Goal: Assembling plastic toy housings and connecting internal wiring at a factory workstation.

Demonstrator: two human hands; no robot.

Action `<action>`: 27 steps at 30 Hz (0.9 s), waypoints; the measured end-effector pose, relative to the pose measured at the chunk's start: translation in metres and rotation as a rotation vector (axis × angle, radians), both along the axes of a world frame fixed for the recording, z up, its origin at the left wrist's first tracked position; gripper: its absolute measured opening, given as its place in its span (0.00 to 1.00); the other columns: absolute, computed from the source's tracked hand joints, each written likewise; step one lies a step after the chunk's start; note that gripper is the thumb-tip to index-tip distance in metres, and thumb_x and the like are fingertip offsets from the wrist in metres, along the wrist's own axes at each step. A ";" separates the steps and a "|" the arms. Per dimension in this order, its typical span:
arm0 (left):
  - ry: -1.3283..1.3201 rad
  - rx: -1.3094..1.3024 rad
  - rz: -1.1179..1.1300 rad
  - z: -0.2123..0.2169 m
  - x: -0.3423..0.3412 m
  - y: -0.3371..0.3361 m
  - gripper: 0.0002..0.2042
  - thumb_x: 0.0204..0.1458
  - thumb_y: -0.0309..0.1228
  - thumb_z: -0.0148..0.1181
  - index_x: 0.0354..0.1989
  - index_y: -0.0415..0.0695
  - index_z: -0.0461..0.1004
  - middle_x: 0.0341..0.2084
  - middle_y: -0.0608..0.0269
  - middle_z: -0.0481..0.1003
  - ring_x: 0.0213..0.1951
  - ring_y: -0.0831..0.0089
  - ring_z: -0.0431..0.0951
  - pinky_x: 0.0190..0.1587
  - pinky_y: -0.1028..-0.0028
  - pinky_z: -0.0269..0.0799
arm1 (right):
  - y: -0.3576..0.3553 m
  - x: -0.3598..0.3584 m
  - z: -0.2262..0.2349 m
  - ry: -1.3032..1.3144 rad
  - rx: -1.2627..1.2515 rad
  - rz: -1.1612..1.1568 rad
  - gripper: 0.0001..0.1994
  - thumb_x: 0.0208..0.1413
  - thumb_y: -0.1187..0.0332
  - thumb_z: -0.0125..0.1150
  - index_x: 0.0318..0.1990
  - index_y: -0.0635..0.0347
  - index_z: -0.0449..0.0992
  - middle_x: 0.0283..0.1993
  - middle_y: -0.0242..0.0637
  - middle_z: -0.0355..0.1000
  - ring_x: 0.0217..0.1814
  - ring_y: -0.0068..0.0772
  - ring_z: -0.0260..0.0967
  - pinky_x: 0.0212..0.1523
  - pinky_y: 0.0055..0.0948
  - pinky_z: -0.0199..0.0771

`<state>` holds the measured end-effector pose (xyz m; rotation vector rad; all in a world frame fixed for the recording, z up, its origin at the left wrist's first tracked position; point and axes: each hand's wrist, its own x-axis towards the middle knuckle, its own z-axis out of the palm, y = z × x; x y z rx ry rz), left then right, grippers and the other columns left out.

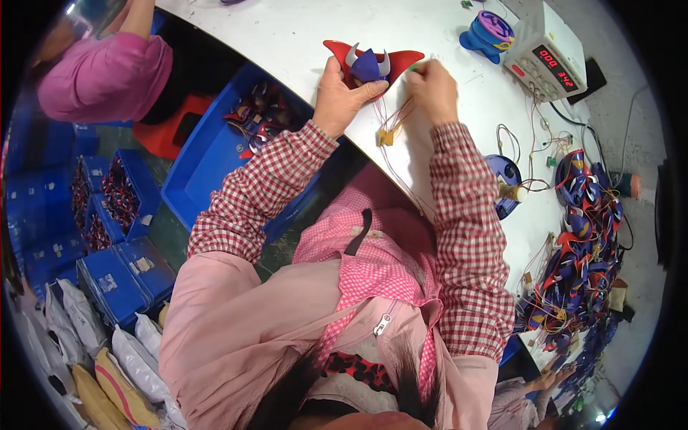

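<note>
Above the white table point(287, 36), my left hand point(337, 100) grips a plastic toy part with a red, wing-shaped collar, a purple middle point(367, 67) and two grey horns. Its thumb presses on the part's lower front. My right hand point(434, 92) is closed at the collar's right tip, fingertips pinched together. A speck of green shows by those fingers, but what they hold is too small to make out. Thin wires run down below the part to a small yellowish block point(385, 137) at the table's edge.
A power supply point(548, 61) with a lit red display stands far right, beside a blue and purple round toy piece point(487, 36). Wired toy parts point(573, 265) are heaped at right, near a blue round shell point(504, 179). A blue bin point(190, 168) sits left; a pink-sleeved person point(107, 82) works beyond.
</note>
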<state>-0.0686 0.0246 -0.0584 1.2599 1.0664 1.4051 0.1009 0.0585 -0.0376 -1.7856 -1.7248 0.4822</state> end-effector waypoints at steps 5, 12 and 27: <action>0.419 -0.007 0.153 0.006 0.005 0.009 0.30 0.40 0.42 0.70 0.45 0.37 0.61 0.40 0.50 0.71 0.40 0.64 0.74 0.43 0.69 0.73 | -0.078 0.025 0.020 0.416 0.255 -0.102 0.10 0.48 0.72 0.61 0.38 0.63 0.71 0.32 0.42 0.71 0.27 0.35 0.70 0.32 0.31 0.70; 0.917 0.283 0.379 -0.008 0.007 0.003 0.24 0.46 0.39 0.65 0.44 0.35 0.65 0.35 0.57 0.70 0.34 0.72 0.72 0.38 0.77 0.70 | -0.122 0.033 0.014 0.043 0.708 0.235 0.11 0.46 0.78 0.63 0.36 0.60 0.68 0.33 0.36 0.71 0.35 0.29 0.68 0.33 0.24 0.66; -0.384 -0.506 -0.428 0.049 0.015 -0.114 0.10 0.57 0.28 0.51 0.45 0.38 0.66 0.28 0.61 0.74 0.24 0.81 0.73 0.23 0.85 0.68 | -0.156 0.020 0.032 -0.050 0.736 0.061 0.13 0.48 0.79 0.59 0.43 0.61 0.70 0.36 0.35 0.71 0.38 0.35 0.68 0.42 0.30 0.66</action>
